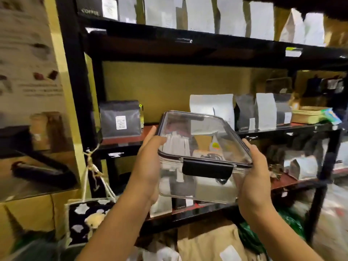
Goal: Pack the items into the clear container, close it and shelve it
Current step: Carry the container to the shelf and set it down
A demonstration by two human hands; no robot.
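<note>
The clear container [199, 159] is held in the air from both sides. The left hand [148, 166] is wrapped against its left wall, thumb lying over the lid edge; the right hand [254, 178] is closed round its right end. The lid is seated and the black latch [207, 169] is folded down. Packets are visible inside. The container is carried before the black shelf [216, 51], level with the grey bag [120, 119] and white bag [211, 108].

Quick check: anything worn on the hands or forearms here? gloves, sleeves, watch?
Nothing visible. The left hand and right hand are bare: no gloves, rings or wristbands showing. Both forearms are uncovered down to the bottom edge of the frame, so no sleeves in view.
</note>
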